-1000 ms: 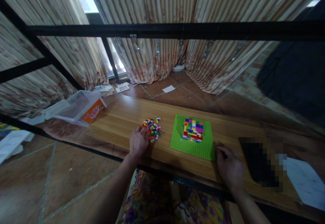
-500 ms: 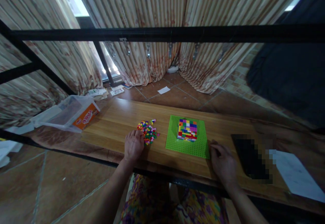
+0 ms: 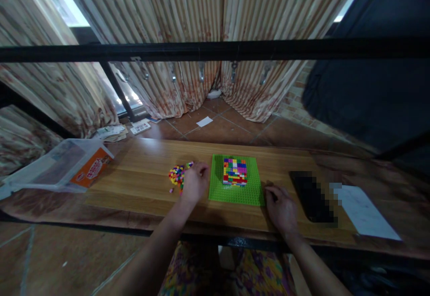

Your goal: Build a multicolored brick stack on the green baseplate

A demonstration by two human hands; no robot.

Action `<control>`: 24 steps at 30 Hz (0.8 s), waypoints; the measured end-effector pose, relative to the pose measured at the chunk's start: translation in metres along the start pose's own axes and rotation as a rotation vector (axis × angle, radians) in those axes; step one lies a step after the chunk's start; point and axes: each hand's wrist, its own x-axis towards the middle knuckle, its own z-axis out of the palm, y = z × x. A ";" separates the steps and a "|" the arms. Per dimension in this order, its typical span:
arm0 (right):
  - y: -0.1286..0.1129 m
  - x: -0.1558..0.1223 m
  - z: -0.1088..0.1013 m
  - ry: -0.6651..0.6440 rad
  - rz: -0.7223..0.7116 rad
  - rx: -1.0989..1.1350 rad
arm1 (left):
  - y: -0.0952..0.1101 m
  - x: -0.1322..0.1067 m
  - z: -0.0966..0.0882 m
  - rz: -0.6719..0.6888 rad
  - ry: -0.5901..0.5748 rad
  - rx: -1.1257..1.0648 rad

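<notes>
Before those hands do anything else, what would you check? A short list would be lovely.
1. Green baseplate lying on the wooden table: ok.
2. Brick block standing within the green baseplate's edges: ok.
3. Loose bricks all in view: not ok; the left hand hides some.
4. Something pinched in the left hand: cannot tell.
5. Right hand off the brick block: ok; it is by the green baseplate's right edge.

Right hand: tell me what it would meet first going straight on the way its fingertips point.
The right hand would probably meet the green board first, at its nearest edge. The hand's height is unclear; if raised, it might clear that edge and meet the stacked bricks instead.
</notes>
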 end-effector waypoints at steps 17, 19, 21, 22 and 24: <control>-0.007 0.002 -0.003 -0.026 0.012 0.000 | 0.038 0.033 0.031 -0.065 -0.250 0.146; -0.007 0.002 -0.003 -0.025 0.017 0.002 | 0.037 0.034 0.032 -0.063 -0.245 0.125; -0.007 0.002 -0.003 -0.024 0.015 0.004 | 0.036 0.033 0.032 -0.062 -0.239 0.106; -0.007 0.002 -0.003 -0.024 0.013 0.005 | 0.036 0.033 0.032 -0.063 -0.239 0.097; -0.006 0.002 -0.003 -0.030 0.006 0.003 | 0.036 0.032 0.032 -0.069 -0.236 0.087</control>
